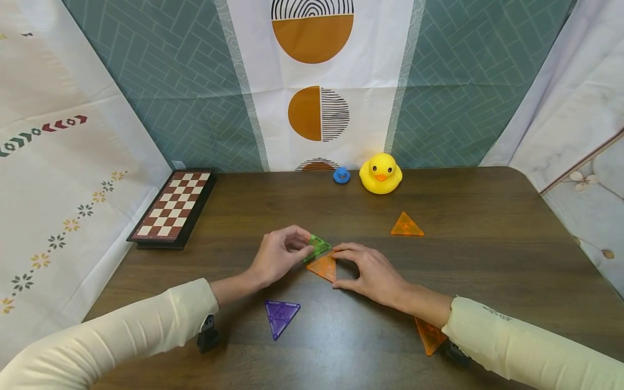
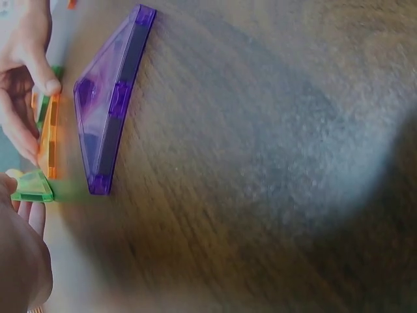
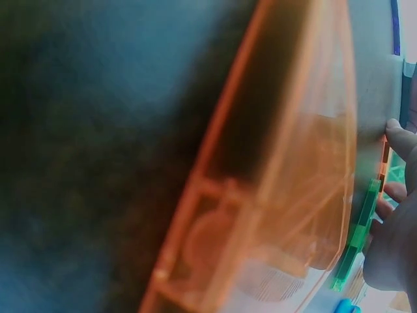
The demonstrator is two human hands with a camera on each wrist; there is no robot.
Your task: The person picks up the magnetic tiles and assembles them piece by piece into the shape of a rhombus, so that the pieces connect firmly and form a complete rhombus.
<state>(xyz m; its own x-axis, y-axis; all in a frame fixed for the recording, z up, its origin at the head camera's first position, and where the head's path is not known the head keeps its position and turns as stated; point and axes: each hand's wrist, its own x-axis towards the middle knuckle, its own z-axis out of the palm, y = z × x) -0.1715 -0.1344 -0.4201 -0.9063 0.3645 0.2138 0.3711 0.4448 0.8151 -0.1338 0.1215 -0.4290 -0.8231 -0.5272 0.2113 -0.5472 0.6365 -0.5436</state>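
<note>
My left hand (image 1: 280, 253) pinches a translucent green triangular magnetic tile (image 1: 319, 246) between thumb and fingers. That tile is tilted beside an orange triangular magnetic tile (image 1: 324, 265); whether their edges touch, I cannot tell. My right hand (image 1: 372, 273) grips the orange tile at its right side, thumb at the near corner and fingers at the far one. Another green tile edge (image 3: 357, 231) shows by the right hand in the right wrist view; the hand hides it in the head view. Nearer me lies a purple triangular tile (image 1: 281, 317).
One orange triangle (image 1: 406, 225) lies toward the back right, another (image 1: 430, 336) partly under my right forearm. A yellow duck (image 1: 381, 174) and a small blue duck (image 1: 342, 175) stand at the table's back edge. A checkered board (image 1: 173, 207) sits at the left.
</note>
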